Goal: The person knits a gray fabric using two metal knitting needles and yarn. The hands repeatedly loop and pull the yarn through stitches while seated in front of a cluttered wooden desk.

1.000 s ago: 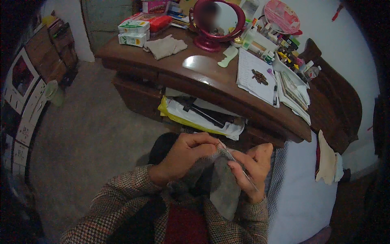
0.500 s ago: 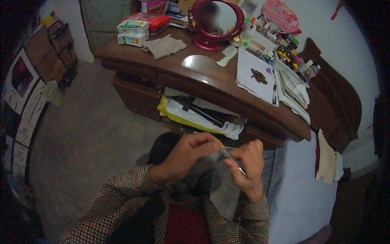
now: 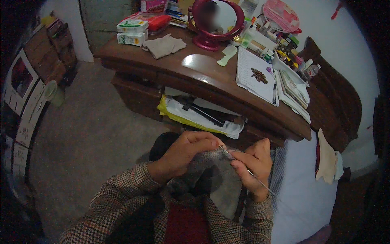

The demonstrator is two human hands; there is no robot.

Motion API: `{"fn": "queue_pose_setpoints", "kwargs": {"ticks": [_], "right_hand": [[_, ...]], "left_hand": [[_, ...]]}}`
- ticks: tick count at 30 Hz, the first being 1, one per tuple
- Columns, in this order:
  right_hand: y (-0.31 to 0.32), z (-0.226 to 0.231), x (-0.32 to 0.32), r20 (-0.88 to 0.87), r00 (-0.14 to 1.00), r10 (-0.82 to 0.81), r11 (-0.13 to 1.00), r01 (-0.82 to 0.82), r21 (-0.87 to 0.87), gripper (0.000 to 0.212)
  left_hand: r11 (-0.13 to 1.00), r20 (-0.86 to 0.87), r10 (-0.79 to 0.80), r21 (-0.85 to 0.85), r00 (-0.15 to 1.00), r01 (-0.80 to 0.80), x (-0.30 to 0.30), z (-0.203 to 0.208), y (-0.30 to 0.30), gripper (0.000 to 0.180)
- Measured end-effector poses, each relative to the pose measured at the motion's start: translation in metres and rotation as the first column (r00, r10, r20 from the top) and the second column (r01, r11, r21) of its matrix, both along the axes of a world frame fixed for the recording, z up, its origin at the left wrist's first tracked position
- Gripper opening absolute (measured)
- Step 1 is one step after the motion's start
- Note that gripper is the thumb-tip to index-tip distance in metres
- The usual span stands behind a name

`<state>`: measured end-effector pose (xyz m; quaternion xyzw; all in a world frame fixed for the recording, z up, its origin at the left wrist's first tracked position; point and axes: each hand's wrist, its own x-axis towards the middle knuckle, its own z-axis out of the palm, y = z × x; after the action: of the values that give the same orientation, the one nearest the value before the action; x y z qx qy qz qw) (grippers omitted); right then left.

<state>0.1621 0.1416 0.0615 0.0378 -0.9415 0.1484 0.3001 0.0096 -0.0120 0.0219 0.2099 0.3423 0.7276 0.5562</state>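
Overhead, cluttered brown wooden desk (image 3: 203, 77), grey carpeted floor (image 3: 93, 138) beneath

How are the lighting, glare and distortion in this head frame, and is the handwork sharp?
Head view: dim, bluish light with black vignetted corners; fisheye bends the wooden desk edge; a bright glare patch sits on its top; the round mirror shows only a blur; left hand, right hand and grey knitted fabric are soft and grainy.

My left hand (image 3: 187, 152) covers part of the grey fabric (image 3: 211, 162); the needle's (image 3: 248, 171) tip is too small to make out.
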Motion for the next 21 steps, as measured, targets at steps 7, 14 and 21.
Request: {"fn": "queue_pose_setpoints", "kwargs": {"ticks": [7,14,21], "right_hand": [[0.003,-0.001,-0.005,0.076,0.992,0.099,0.979,-0.083,-0.184,0.027],[-0.008,-0.012,-0.009,0.005,1.000,-0.013,0.999,0.013,0.052,0.041],[-0.005,-0.011,-0.026,0.139,0.987,0.079,0.974,-0.046,-0.222,0.050]], "left_hand": [[0.997,-0.198,0.057,-0.030,0.978,-0.065,-0.002,-0.009,0.000,0.021],[0.982,-0.346,0.156,-0.045,0.925,-0.183,0.009,-0.006,0.004,0.018],[0.986,-0.588,0.056,-0.097,0.807,-0.139,0.008,-0.003,0.006,0.018]]}}
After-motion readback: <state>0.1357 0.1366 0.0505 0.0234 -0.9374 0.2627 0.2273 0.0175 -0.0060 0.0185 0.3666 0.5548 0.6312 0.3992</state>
